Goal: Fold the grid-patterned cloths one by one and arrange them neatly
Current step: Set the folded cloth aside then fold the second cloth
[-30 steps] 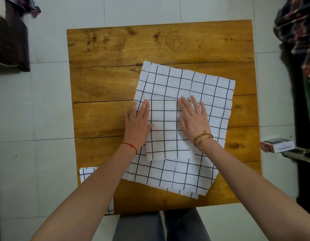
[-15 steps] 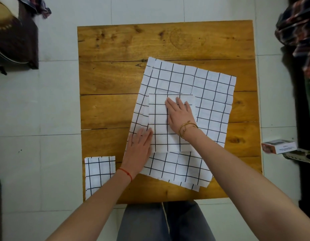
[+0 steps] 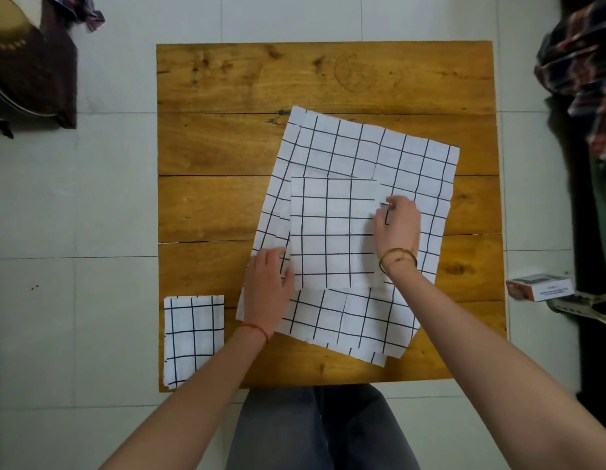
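Wooden table [image 3: 227, 147] on pale tiles carries the folded cloth [image 3: 332, 232], centred atop a pile of unfolded cloths [image 3: 413, 164]. Right hand [image 3: 398, 225] pinches its three-o'clock edge; left hand [image 3: 269, 279], fingers loosely curled, presses the seven-o'clock corner. Likely next: folding it smaller or carrying it to the finished stack [image 3: 193, 337] at eight o'clock. Box [image 3: 539, 289] lettering unreadable.

Wooden plank table [image 3: 227, 147] under both hands. Small white-and-orange box [image 3: 539, 290] on tiled floor [image 3: 74, 215], well right of right hand. Plaid garment [image 3: 586, 72] far upper right. Dark brown furniture [image 3: 33, 72] far upper left of left hand.
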